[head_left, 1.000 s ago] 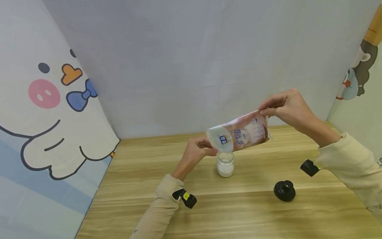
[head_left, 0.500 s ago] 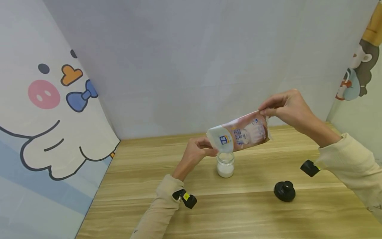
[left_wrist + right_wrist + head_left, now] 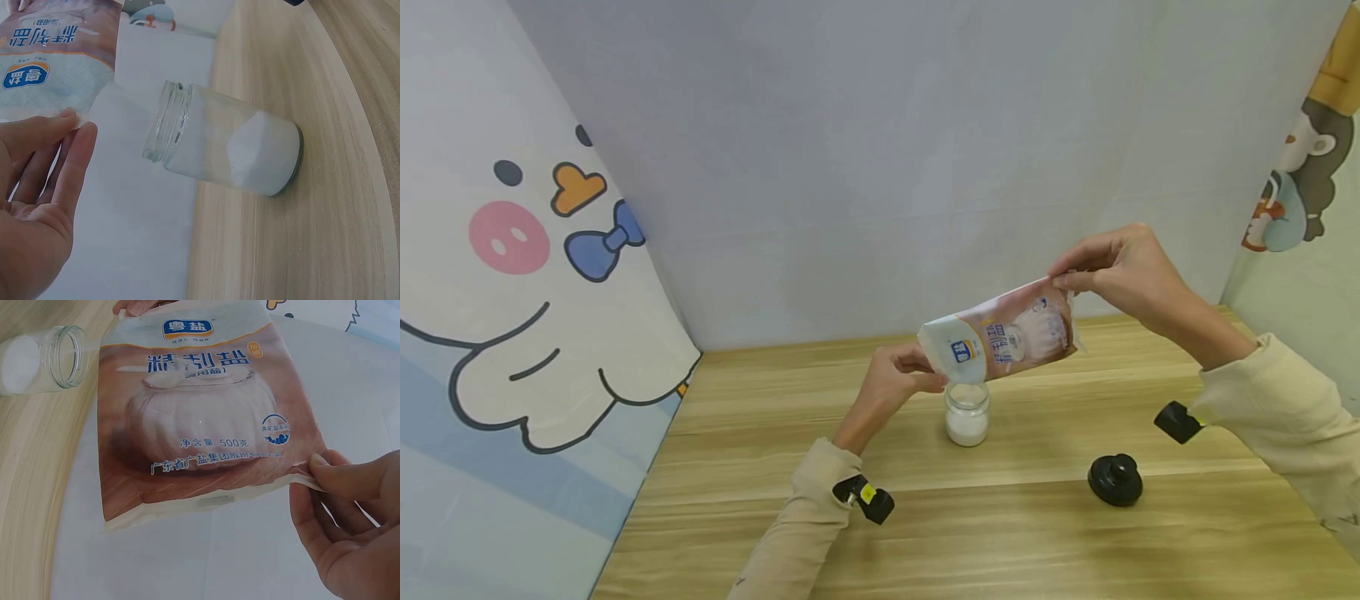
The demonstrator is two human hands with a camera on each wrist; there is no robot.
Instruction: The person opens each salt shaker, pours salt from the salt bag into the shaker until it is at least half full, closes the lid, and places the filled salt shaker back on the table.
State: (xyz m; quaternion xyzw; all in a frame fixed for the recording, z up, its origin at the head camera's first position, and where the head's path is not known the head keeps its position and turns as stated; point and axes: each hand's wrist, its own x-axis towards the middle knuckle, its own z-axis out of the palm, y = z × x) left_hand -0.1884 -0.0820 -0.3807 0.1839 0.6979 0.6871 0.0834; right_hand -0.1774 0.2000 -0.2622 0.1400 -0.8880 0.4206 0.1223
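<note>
The lower end of the salt bag (image 3: pixel 1000 333) is pinched in the thumb and fingertips of the left hand (image 3: pixel 890 381); were it shifted, a spill outside the glass jar (image 3: pixel 967 415) could be caused. The jar, partly filled with white contents (image 3: pixel 265 156), is set upright on the table (image 3: pixel 737 458) just below. The bag, pinkish-brown with a pale blue end, is held aslant above, its upper corner pinched between thumb and fingers of the right hand (image 3: pixel 1126 268); through a slip there, the jar could be struck.
</note>
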